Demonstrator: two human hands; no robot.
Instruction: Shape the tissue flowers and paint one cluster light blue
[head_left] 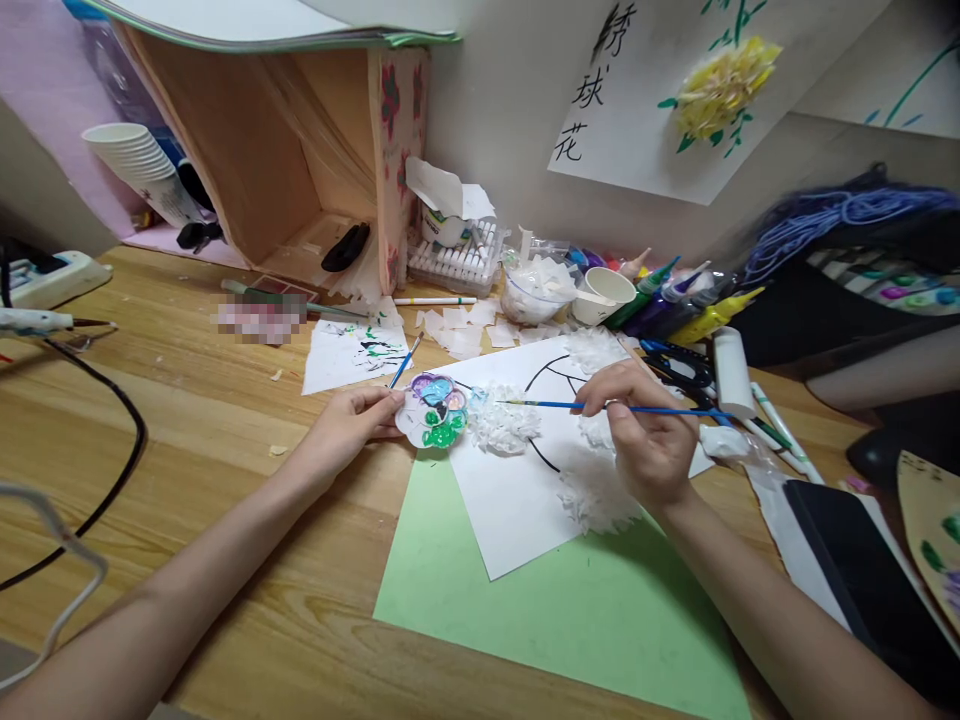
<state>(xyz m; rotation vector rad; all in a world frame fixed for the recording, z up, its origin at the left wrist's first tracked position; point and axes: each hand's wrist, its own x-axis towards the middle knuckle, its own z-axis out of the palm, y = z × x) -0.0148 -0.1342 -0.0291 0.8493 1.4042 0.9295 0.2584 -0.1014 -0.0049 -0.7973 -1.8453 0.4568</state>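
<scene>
My right hand (645,430) is closed on a thin blue paintbrush (547,405) whose tip points left at a white tissue-paper flower (501,420). The flower is stuck on a white sheet (517,500) with black drawn stems and other tissue flowers. That sheet lies on a green paper (555,600). My left hand (349,425) pinches the edge of a small flower-shaped paint palette (435,410) holding green, purple and blue paint. A second brush (405,362) leans behind the palette.
Paint bottles (675,300), a white cup (604,295), a marker box (457,262) and paper scraps crowd the back of the wooden desk (225,480). A wooden box (300,150) stands back left. A black cable (112,440) and glue gun (37,322) lie left. A dark tablet (855,570) lies right.
</scene>
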